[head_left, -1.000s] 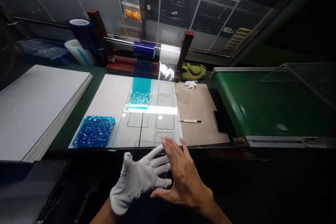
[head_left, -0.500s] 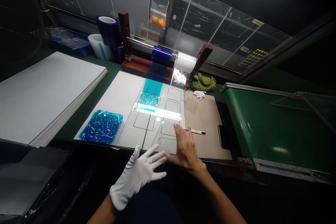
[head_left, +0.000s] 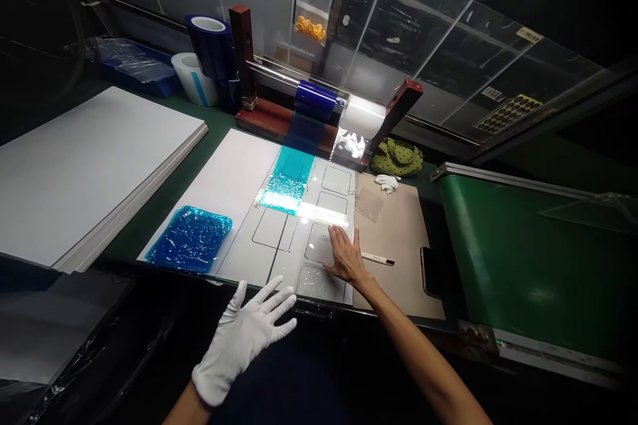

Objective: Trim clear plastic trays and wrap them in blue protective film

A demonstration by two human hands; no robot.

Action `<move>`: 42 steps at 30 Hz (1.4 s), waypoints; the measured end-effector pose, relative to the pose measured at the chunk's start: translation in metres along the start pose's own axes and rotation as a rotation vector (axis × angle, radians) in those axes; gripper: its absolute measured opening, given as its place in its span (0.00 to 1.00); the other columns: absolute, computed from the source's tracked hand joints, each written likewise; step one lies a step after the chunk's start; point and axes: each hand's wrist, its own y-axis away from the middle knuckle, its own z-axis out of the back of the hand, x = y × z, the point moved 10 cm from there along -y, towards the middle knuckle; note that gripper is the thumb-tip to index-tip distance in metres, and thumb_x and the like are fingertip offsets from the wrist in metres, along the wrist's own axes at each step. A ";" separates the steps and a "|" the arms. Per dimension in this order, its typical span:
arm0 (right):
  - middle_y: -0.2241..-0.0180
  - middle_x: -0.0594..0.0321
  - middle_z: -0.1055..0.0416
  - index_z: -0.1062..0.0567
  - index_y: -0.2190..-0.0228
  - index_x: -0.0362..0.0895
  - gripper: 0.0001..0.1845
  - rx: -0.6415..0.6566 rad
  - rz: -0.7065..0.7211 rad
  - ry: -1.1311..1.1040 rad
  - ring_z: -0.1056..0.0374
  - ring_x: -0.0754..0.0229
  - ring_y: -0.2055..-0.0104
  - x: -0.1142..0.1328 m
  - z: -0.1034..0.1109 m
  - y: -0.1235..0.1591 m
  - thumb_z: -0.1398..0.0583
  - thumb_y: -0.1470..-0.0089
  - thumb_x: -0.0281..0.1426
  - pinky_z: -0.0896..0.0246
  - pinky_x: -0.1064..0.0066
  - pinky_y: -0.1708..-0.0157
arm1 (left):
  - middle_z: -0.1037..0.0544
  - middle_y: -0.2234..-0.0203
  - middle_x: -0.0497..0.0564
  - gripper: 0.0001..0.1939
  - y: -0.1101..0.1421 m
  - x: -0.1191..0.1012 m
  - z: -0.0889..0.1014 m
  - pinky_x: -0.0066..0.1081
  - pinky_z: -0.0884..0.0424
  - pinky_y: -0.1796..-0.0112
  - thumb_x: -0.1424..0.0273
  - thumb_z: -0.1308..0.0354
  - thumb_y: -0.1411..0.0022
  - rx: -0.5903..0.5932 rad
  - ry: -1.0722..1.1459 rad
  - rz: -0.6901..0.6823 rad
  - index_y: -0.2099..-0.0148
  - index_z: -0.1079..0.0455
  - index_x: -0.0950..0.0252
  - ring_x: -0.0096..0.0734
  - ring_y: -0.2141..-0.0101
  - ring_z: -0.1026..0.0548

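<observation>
My left hand, in a white glove, hovers with fingers spread just in front of the bench edge and holds nothing. My bare right hand lies flat, fingers stretched out, on a clear template sheet marked with rounded rectangles. Its fingertips rest on a small clear panel in one outline. Another clear panel with wrinkled film lies just below that hand. Strips of blue film and clear film run down onto the sheet from a roller stand.
A crumpled blue film pile lies on white paper at left, beside a stack of white sheets. A pen, a loose clear panel, a phone and a glove lie on brown paper. A green conveyor runs at right.
My right hand has reached forward from the bench edge onto the template sheet and now lies flat on it. The gloved left hand drew back and to the left. The view tilted.
</observation>
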 end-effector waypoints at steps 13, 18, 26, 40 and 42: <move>0.36 0.39 0.58 0.58 0.38 0.35 0.45 -0.140 -0.118 -0.046 0.63 0.41 0.35 -0.042 0.020 -0.011 0.44 0.47 0.43 0.74 0.38 0.42 | 0.46 0.38 0.64 0.43 -0.015 0.000 0.007 0.56 0.57 0.42 0.54 0.52 0.40 -0.048 0.084 -0.048 0.32 0.70 0.64 0.49 0.38 0.50; 0.47 0.44 0.38 0.40 0.45 0.37 0.27 -0.250 -0.562 -0.256 0.41 0.46 0.46 -0.159 0.035 -0.035 0.48 0.43 0.36 0.47 0.56 0.50 | 0.44 0.38 0.64 0.42 -0.019 -0.001 0.021 0.57 0.55 0.42 0.55 0.53 0.40 -0.139 0.134 -0.116 0.32 0.71 0.62 0.49 0.39 0.47; 0.68 0.57 0.25 0.27 0.56 0.45 0.20 -0.111 -0.747 -0.464 0.30 0.52 0.64 -0.233 0.003 -0.110 0.38 0.53 0.37 0.42 0.68 0.66 | 0.41 0.40 0.64 0.42 -0.023 -0.003 0.033 0.58 0.52 0.43 0.53 0.54 0.40 -0.236 0.091 -0.198 0.33 0.72 0.60 0.51 0.41 0.43; 0.74 0.60 0.26 0.23 0.69 0.42 0.15 -0.485 -0.522 -1.178 0.36 0.63 0.74 -0.115 0.110 0.041 0.40 0.48 0.41 0.42 0.73 0.73 | 0.57 0.35 0.58 0.61 -0.022 -0.023 -0.043 0.59 0.55 0.42 0.51 0.35 0.58 -0.418 -1.757 -0.407 0.33 0.71 0.55 0.58 0.37 0.59; 0.77 0.63 0.28 0.22 0.69 0.43 0.12 -0.439 -0.501 -1.440 0.41 0.66 0.78 -0.067 0.108 0.053 0.38 0.50 0.40 0.47 0.75 0.77 | 0.64 0.34 0.60 0.68 -0.022 -0.015 -0.077 0.61 0.56 0.43 0.51 0.32 0.64 -0.412 -2.052 -0.507 0.33 0.76 0.58 0.62 0.37 0.63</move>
